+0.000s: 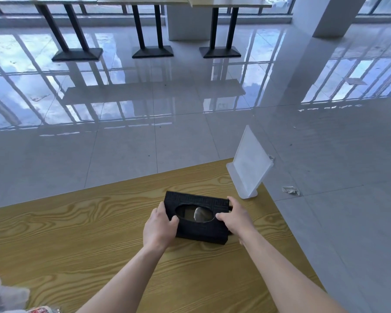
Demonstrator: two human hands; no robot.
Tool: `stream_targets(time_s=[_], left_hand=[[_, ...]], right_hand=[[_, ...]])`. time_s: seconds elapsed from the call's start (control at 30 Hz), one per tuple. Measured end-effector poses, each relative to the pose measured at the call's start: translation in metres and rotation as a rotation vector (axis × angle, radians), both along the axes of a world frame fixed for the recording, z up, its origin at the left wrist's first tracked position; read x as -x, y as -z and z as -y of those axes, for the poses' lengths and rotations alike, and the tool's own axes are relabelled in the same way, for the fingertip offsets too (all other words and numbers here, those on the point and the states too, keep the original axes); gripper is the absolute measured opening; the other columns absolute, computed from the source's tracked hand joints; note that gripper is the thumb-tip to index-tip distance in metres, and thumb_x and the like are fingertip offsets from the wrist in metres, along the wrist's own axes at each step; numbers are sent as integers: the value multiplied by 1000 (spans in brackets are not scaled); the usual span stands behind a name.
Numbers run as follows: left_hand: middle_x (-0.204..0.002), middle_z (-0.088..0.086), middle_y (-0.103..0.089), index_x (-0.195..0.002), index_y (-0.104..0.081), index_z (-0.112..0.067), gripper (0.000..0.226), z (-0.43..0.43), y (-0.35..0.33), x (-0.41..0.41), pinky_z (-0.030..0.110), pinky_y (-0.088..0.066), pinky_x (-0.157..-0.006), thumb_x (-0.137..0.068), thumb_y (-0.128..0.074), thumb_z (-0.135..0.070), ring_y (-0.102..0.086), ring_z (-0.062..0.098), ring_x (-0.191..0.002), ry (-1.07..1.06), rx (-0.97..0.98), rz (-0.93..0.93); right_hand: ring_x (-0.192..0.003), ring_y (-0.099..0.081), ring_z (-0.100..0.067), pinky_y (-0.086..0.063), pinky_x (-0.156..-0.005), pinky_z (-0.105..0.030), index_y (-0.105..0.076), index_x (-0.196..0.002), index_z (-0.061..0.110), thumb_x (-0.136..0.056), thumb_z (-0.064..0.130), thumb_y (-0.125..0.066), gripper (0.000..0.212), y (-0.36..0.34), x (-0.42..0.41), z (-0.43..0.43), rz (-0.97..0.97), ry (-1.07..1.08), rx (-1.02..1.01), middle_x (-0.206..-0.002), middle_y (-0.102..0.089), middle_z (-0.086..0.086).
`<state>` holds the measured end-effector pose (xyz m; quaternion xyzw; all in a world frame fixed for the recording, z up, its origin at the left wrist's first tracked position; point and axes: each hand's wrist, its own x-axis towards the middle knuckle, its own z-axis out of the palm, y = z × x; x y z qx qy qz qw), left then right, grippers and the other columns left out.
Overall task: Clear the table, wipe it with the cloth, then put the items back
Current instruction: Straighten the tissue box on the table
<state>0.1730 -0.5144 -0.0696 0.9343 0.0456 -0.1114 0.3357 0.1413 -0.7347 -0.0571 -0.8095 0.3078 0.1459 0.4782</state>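
A black tissue box [199,231] with an oval opening on top lies on the wooden table [77,233], near its far right corner. My left hand [159,227] grips the box's left end, thumb on top by the opening. My right hand [235,216] grips the right end, thumb also on top. A white plastic sign stand [250,164] stands upright at the table's far right corner, just behind the box. No cloth is in view.
Pale bags or wrapped items [7,294] lie at the table's near left edge. Glossy tiled floor surrounds the table, with bits of crumpled litter [290,190] to the right. Other tables on black pedestal legs [152,50] stand far back.
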Motion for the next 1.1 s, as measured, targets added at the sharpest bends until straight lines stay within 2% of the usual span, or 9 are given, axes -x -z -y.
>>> stream_targets(time_s=[0.2, 0.3, 0.4, 0.47, 0.57, 0.63, 0.77, 0.9, 1.1], left_hand=[[-91, -7, -57, -104, -51, -30, 17, 3, 0, -1, 31, -45, -67, -87, -54, -31, -54, 8, -80, 13, 42, -5], [-101, -6, -58, -117, -49, -33, 36, -3, 1, 0, 28, -43, -72, -83, -60, -31, -53, 7, -88, 32, 115, -36], [-117, -9, -52, -136, -38, -40, 73, -13, 5, 3, 22, -39, -76, -73, -72, -33, -49, 3, -99, 131, 190, -47], [-127, -12, -42, -148, -25, -36, 95, -18, 10, 5, 20, -39, -81, -69, -78, -31, -46, 5, -107, 205, 157, -53], [-129, -16, -38, -151, -13, -34, 109, -21, 15, 9, 21, -41, -82, -67, -83, -31, -45, 4, -108, 249, 84, 4], [-125, -19, -37, -151, -12, -34, 110, -23, 15, 10, 22, -42, -80, -68, -83, -31, -45, 3, -106, 238, 69, 53], [-120, -11, -48, -149, -21, -29, 99, -27, 14, 11, 26, -46, -74, -71, -81, -32, -53, 12, -102, 255, -108, 135], [-104, 4, -63, -138, -49, -9, 89, -32, 23, 10, 32, -53, -66, -63, -90, -34, -63, 23, -83, 409, -383, 300], [-101, 6, -63, -136, -53, -5, 85, -26, 25, 11, 31, -54, -61, -64, -90, -30, -65, 23, -82, 416, -389, 262]], right_hand=[[-112, -59, -18, -54, -95, -43, -31, -151, 30, -79, 30, -72, 83, 7, -6, 4, 17, -4, -29, -132, -57, 7], [-104, -61, -13, -55, -91, -42, -44, -134, 29, -81, 32, -71, 59, 9, 2, 5, 70, -7, -45, -117, -62, 11], [-105, -57, -8, -49, -92, -32, -46, -120, 35, -80, 35, -76, 50, 7, 21, 4, 116, 3, -42, -108, -58, 22], [-109, -53, -6, -43, -91, -27, -39, -121, 39, -74, 37, -82, 63, 7, 33, -1, 128, -76, 27, -110, -53, 25], [-120, -53, -11, -47, -95, -30, -28, -145, 31, -62, 47, -86, 102, 15, 43, -9, 103, -213, 228, -129, -52, 15], [-126, -50, -16, -47, -100, -33, -18, -153, 28, -64, 48, -86, 114, 18, 45, -11, 76, -219, 297, -139, -49, 8], [-123, -52, -17, -48, -96, -32, -26, -147, 24, -70, 54, -81, 99, 19, 46, -12, 87, -237, 476, -137, -50, 5], [-121, -53, -17, -47, -96, -28, -31, -143, 23, -79, 52, -75, 83, 21, 49, -16, 148, -299, 610, -134, -50, 3], [-107, -56, -16, -52, -86, -28, -40, -141, 36, -84, 44, -73, 67, 30, 52, -11, 224, -362, 637, -120, -53, 5]])
